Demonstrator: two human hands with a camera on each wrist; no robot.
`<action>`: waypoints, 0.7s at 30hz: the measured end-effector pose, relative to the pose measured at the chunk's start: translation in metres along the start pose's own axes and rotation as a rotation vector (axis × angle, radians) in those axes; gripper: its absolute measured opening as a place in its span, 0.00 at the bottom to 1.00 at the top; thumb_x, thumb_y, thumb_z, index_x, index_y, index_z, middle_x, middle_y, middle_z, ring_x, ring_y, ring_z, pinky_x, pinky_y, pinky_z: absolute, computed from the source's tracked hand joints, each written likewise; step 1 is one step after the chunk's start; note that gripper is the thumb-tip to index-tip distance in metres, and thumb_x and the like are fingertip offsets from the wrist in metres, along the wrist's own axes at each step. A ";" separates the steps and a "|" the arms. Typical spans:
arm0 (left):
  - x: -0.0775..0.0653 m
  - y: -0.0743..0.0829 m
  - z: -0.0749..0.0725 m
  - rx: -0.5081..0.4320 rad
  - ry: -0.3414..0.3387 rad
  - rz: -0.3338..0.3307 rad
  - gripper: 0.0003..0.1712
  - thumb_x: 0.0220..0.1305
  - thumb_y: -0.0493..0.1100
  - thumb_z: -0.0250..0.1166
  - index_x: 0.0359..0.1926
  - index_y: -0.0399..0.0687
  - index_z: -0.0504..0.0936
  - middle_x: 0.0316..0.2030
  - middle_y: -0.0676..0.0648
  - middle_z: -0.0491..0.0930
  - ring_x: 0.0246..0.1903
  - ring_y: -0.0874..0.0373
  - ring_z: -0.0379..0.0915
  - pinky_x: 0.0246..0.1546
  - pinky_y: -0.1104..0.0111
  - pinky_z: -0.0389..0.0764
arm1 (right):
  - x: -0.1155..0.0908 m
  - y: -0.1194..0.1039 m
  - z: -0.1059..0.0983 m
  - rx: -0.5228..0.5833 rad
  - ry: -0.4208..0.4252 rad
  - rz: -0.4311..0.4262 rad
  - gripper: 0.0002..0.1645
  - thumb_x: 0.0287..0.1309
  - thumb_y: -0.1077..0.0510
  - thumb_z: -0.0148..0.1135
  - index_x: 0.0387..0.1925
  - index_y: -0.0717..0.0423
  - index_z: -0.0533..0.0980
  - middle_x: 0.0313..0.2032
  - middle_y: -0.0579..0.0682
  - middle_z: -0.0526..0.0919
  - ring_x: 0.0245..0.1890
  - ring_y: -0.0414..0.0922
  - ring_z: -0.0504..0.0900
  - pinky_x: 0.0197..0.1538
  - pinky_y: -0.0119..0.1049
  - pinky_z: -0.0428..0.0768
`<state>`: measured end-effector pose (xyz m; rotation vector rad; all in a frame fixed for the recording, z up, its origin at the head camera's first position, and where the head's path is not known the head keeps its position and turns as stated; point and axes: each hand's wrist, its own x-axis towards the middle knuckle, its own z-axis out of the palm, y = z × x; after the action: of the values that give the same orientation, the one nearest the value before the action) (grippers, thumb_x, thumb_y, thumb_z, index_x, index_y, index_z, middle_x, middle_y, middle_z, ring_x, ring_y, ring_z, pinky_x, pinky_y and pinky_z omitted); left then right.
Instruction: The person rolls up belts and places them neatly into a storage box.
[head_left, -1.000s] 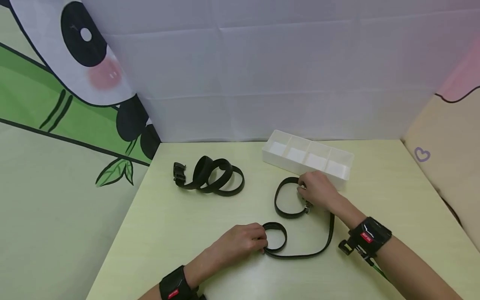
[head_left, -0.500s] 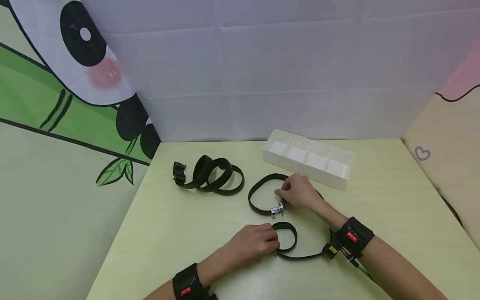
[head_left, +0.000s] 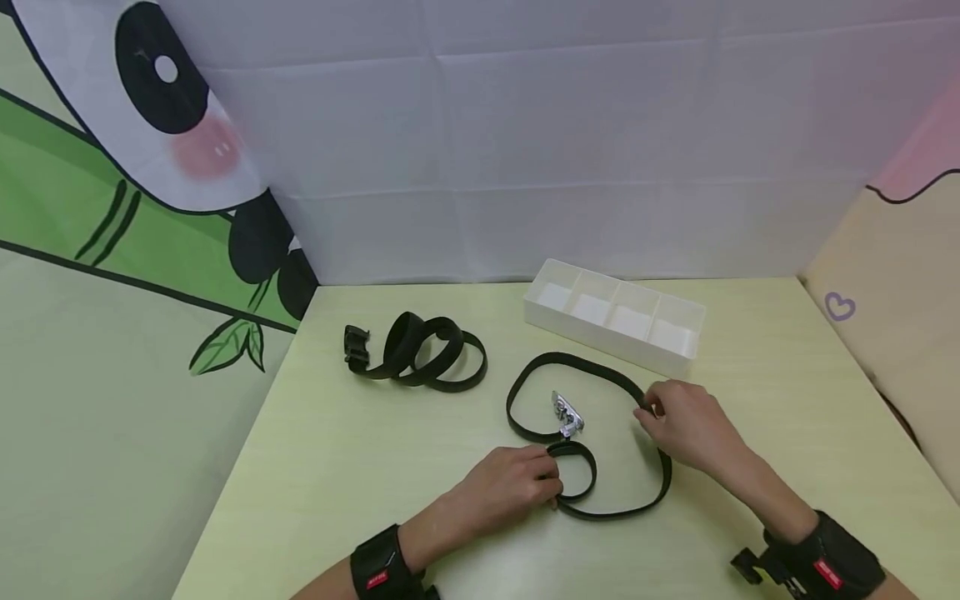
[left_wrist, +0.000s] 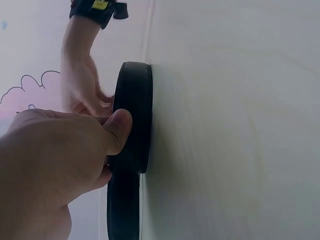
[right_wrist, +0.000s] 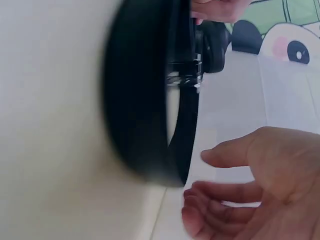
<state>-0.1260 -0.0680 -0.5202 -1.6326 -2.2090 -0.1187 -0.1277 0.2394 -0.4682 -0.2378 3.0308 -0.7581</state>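
A narrow black belt (head_left: 666,475) with a silver metal buckle (head_left: 567,415) stands on edge in a wide curve, its near end coiled in a small loop. My left hand (head_left: 512,492) pinches that loop between thumb and fingers, as the left wrist view also shows on the belt (left_wrist: 135,95). Beside the curve's right part is my right hand (head_left: 692,423). In the right wrist view, thumb and fingers of the right hand (right_wrist: 285,175) are apart, with no belt between them; the belt (right_wrist: 137,95) stands blurred just beyond the fingertips.
A wider black strap (head_left: 420,358) with a plastic buckle (head_left: 356,347) lies loosely coiled at the back left. Behind the belt stands a white divided tray (head_left: 600,336). A pale cloth (head_left: 487,167) hangs along the back edge of the table (head_left: 315,467).
My right hand first carried the buckle end leftward, then left it and moved right along the belt. The belt's curve is wider. My left hand shifted slightly right, still pinching the loop.
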 end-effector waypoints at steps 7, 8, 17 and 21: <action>0.000 -0.002 0.001 -0.021 0.003 0.015 0.07 0.73 0.54 0.77 0.37 0.62 0.94 0.39 0.63 0.90 0.42 0.67 0.82 0.40 0.79 0.84 | -0.023 0.022 -0.002 0.084 -0.126 0.083 0.04 0.70 0.62 0.72 0.39 0.59 0.88 0.27 0.42 0.88 0.24 0.38 0.80 0.30 0.33 0.76; 0.000 -0.003 0.001 -0.026 -0.002 0.021 0.06 0.73 0.54 0.77 0.37 0.62 0.94 0.39 0.63 0.90 0.42 0.67 0.81 0.40 0.80 0.84 | -0.020 0.022 -0.001 0.095 -0.122 0.073 0.03 0.70 0.63 0.72 0.38 0.59 0.89 0.26 0.42 0.88 0.23 0.38 0.80 0.30 0.33 0.76; 0.003 -0.003 -0.001 -0.061 -0.016 0.095 0.05 0.71 0.51 0.79 0.37 0.62 0.93 0.42 0.64 0.90 0.46 0.68 0.82 0.45 0.81 0.85 | 0.030 0.014 0.013 0.129 -0.031 -0.012 0.05 0.67 0.66 0.70 0.35 0.63 0.89 0.25 0.47 0.90 0.23 0.37 0.81 0.30 0.33 0.79; 0.004 0.000 -0.001 -0.053 -0.007 0.102 0.05 0.71 0.50 0.78 0.36 0.62 0.92 0.41 0.64 0.89 0.47 0.68 0.83 0.46 0.81 0.85 | 0.050 0.004 0.023 0.173 -0.041 -0.029 0.06 0.69 0.66 0.70 0.37 0.64 0.90 0.27 0.50 0.92 0.22 0.37 0.84 0.28 0.33 0.80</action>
<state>-0.1269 -0.0647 -0.5182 -1.7733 -2.1395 -0.1438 -0.1771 0.2244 -0.4891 -0.2911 2.9070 -0.9979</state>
